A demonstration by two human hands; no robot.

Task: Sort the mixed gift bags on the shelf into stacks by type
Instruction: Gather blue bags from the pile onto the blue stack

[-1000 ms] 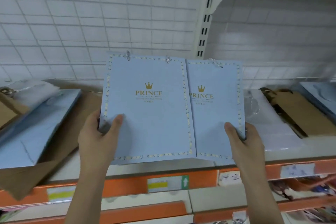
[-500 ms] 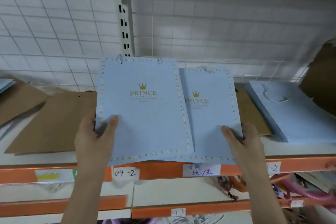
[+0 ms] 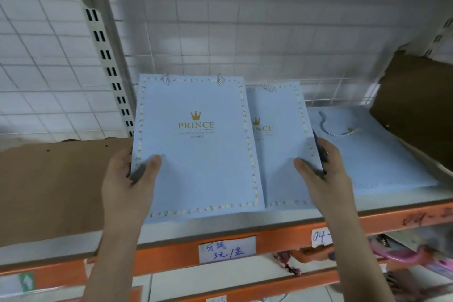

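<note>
I hold two flat light-blue gift bags printed with a gold crown and "PRINCE", raised over the shelf (image 3: 245,225). My left hand (image 3: 125,179) grips the lower left edge of the front bag (image 3: 196,149), thumb on its face. My right hand (image 3: 326,176) grips the lower right edge of the rear bag (image 3: 279,144), which the front bag overlaps along its left side. A stack of light-blue bags with rope handles (image 3: 372,154) lies flat on the shelf just to the right of my right hand.
A flat brown paper bag (image 3: 61,186) covers the shelf to the left. Another brown bag (image 3: 416,105) leans up at the far right. White wire grid backs the shelf, with a slotted upright post (image 3: 107,61). The orange shelf edge carries handwritten labels (image 3: 225,249).
My view and both hands have shifted right along the shelf with the two bags. The front bag now overlaps the rear one more, and the blue stack is right beside my right hand.
</note>
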